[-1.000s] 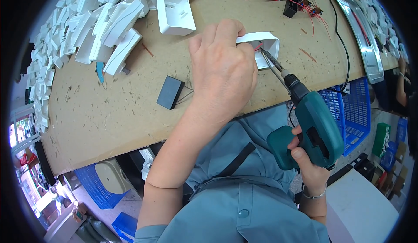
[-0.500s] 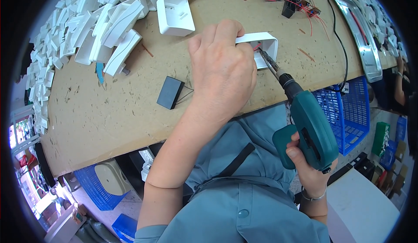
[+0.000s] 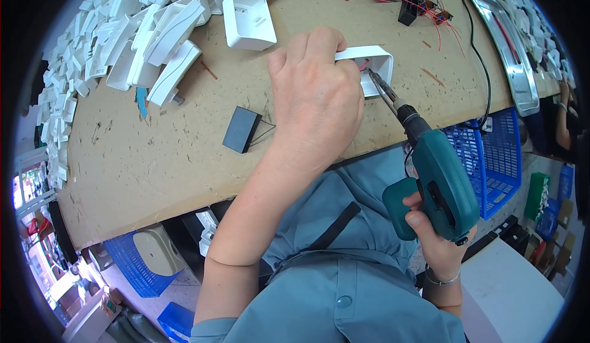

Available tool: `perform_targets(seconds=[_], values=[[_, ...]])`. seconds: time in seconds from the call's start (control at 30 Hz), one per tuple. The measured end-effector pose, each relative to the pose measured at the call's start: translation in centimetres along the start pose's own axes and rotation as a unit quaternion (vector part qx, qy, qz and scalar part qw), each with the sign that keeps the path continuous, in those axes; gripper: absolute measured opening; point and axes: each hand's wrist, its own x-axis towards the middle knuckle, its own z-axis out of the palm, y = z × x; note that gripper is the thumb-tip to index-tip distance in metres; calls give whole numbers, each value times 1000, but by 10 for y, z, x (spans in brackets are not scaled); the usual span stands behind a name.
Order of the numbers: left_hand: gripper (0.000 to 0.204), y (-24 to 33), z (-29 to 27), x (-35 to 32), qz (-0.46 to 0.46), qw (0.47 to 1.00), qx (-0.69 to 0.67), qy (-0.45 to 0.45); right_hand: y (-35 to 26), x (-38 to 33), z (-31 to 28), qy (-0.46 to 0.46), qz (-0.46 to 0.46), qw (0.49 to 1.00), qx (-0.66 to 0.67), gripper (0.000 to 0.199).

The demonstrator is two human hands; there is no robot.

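Observation:
My left hand point(image 3: 316, 94) is closed at the near left side of a white plastic housing point(image 3: 382, 66), its fingertips hidden behind the knuckles. A short red wire point(image 3: 364, 65) shows inside that housing. In my right hand point(image 3: 433, 232) is a green gun-shaped soldering iron point(image 3: 444, 180), fingers wrapped round its handle. The iron's thin tip reaches into the housing beside the red wire; whether they touch I cannot make out. Left of my left wrist lies a black rectangular box point(image 3: 241, 129) with two thin dark leads running toward the wrist.
White housings point(image 3: 153, 36) are heaped at the far left, one open housing point(image 3: 249, 20) standing nearer. Circuit boards with red wires point(image 3: 424, 8) lie at the back. A metal tray point(image 3: 505, 51) and black cable point(image 3: 482, 60) are on the right. A blue basket point(image 3: 501, 159) stands beyond the table edge.
The soldering iron has shifted very slightly, its tip still inside the housing. My left hand and the housing have barely moved.

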Motion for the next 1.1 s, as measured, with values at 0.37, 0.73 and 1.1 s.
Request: perform_targets(seconds=[0.37,0.73,1.1], values=[[8,0,2,0,0,1000,6,-2,-2,-1,1,18,-11,1000,12,56],[8,-1,6,0,21,999,-15,27,-6,0,2,20,25,999,36,54],[7,0,-5,-7,35,999,-7,9,1,-19,-15,35,54,992,112,68]])
